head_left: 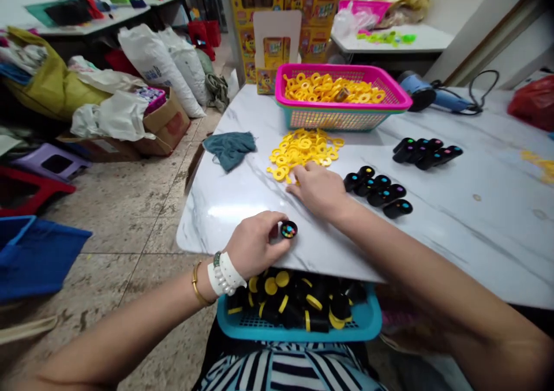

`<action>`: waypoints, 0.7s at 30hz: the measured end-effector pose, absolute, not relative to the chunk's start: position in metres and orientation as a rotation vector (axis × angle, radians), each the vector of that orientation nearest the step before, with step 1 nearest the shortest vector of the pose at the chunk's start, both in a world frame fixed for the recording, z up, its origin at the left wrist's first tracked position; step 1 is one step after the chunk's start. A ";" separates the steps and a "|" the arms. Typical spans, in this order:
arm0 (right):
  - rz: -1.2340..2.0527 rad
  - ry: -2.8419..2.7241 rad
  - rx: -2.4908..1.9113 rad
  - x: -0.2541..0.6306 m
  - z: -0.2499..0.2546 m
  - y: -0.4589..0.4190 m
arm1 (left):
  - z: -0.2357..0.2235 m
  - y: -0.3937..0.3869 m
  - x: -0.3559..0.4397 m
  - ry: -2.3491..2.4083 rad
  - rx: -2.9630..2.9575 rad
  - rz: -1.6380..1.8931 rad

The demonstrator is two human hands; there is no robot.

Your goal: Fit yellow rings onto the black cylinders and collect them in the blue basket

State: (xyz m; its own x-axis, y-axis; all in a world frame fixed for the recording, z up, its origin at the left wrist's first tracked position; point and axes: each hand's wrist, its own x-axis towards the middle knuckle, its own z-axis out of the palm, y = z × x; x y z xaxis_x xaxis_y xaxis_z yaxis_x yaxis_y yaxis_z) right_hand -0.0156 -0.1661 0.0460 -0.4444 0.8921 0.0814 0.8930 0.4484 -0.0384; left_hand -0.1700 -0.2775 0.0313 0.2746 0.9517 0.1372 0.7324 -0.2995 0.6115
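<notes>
My left hand (255, 241) is closed round a small black cylinder (289, 229) near the table's front edge. The cylinder's open top faces up, and small coloured bits show inside. My right hand (318, 189) reaches to the near side of a pile of yellow plastic rings (305, 149) with small tabs. Its thumb and forefinger bend down at the pile's edge, and whatever lies between the fingertips is hidden. Right of that hand lie several black cylinders (378, 190) with coloured ends, and a second group of black cylinders (426, 151) lies farther back.
A pink basket (344, 105) holding more yellow rings stands behind the pile. A blue basket (298, 333) of black cylinders with yellow caps sits at my lap. On the table are a dark green cloth (231, 149) and a blue power tool (448, 100). Yellow boxes (318, 19) are stacked behind.
</notes>
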 end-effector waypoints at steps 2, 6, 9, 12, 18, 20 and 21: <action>-0.056 -2.646 -1.586 -0.009 0.044 -0.179 | 0.028 -0.287 -0.169 1.524 2.117 0.681; -0.048 -2.674 -1.527 0.022 0.043 -0.213 | 0.024 -0.298 -0.162 1.558 2.108 0.692; 0.229 -2.558 -1.441 0.044 0.043 -0.227 | 0.022 -0.302 -0.156 1.576 2.114 0.707; 0.982 -2.154 -1.424 0.053 0.045 -0.233 | 0.019 -0.305 -0.151 1.573 2.130 0.724; 1.715 -1.446 -1.357 0.040 0.041 -0.244 | 0.015 -0.309 -0.148 1.582 2.181 0.754; 1.688 -1.390 -1.391 0.035 0.039 -0.247 | 0.014 -0.309 -0.148 1.580 2.195 0.757; 1.686 -1.368 -1.403 0.034 0.039 -0.249 | 0.014 -0.309 -0.148 1.577 2.200 0.760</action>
